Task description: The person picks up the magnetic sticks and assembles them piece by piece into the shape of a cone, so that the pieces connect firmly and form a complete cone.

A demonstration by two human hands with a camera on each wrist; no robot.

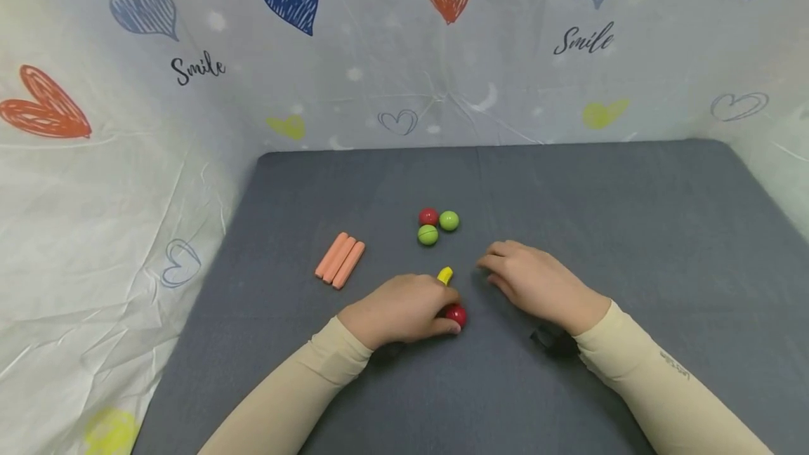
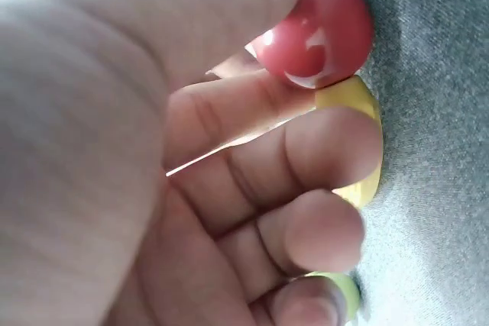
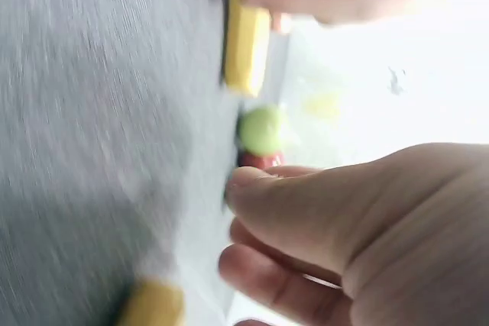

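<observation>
My left hand (image 1: 404, 307) pinches a shiny red ball (image 1: 456, 314) between thumb and forefinger, low over the grey table. Beside that ball lies a yellow faceted piece (image 3: 248, 43), shaped like a toy banana; its tip shows past the left knuckles in the head view. The other left fingers curl in front of this yellow piece (image 2: 359, 188) in the left wrist view. My right hand (image 1: 537, 279) hovers to the right, fingers loosely bent and holding nothing. Another yellow piece (image 3: 153, 307) appears at the bottom of the right wrist view, hidden from the head view.
Two green balls (image 1: 449, 221) and a red ball (image 1: 428, 217) cluster beyond the hands. Three pink sausage-like sticks (image 1: 340, 260) lie side by side at the left. A white sheet printed with hearts (image 1: 354, 76) rises behind the grey table (image 1: 600, 209).
</observation>
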